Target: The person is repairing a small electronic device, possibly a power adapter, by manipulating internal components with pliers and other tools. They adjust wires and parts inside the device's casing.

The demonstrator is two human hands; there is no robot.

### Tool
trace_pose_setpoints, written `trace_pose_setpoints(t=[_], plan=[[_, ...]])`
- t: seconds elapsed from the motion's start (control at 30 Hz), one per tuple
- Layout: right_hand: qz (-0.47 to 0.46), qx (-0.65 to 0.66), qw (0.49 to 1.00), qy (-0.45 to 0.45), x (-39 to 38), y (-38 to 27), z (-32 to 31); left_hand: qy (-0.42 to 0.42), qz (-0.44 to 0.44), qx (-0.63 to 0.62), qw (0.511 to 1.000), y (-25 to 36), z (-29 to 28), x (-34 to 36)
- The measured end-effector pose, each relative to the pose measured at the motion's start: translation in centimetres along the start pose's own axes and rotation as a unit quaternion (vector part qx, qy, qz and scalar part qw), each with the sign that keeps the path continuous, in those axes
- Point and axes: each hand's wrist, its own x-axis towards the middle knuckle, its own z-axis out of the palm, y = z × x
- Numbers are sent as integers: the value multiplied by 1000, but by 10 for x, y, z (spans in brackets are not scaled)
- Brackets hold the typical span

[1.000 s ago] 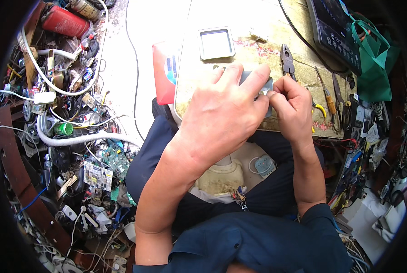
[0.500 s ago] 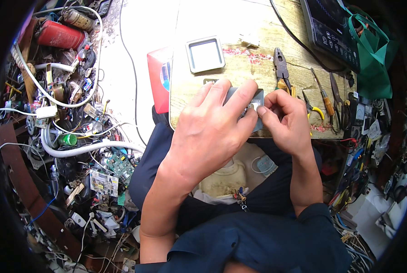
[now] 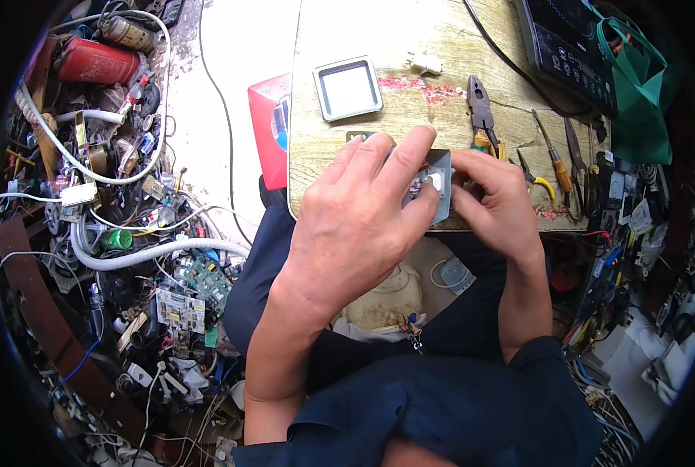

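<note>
A small grey box-like casing (image 3: 445, 171) with a white part and small inner pieces sits at the near edge of the wooden board. My left hand (image 3: 355, 206) curls over it from the left, its thumb and fingers on the casing and hiding much of it. Against the casing's right edge, the bent fingers and thumb of my right hand (image 3: 497, 201) close in. A square grey frame (image 3: 353, 115) with a pale centre lies beyond my left hand. Combination pliers (image 3: 480, 113) rest beyond my right hand.
On the board's right lie a screwdriver (image 3: 557, 167), yellow-handled cutters (image 3: 539, 180) and scissors (image 3: 579, 159). A black touch-panel appliance (image 3: 565, 70) and a green bag (image 3: 635, 101) stand far right. A red folder (image 3: 263, 117) is on the left. Electronic scrap (image 3: 180, 311) fills the left side.
My right hand has shifted from the casing's white part to its right edge, so more of the casing shows. My left hand remains on the casing.
</note>
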Motion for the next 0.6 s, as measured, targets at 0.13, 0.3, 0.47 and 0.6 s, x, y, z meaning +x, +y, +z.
trace_pose_setpoints(t=[0.13, 0.3, 0.47, 0.6], plan=[[-9, 20, 999, -23, 1, 1, -1, 1, 2, 1, 1000, -1, 0, 0], [2, 33, 998, -51, -2, 7, -5, -7, -5, -8, 1000, -1, 0, -2], [-27, -6, 999, -46, -2, 5, -4, 15, 2, -14, 1000, -3, 0, -3], [-11, 9, 999, -31, -4, 1, 0, 29, 4, 3, 1000, -2, -1, -4]])
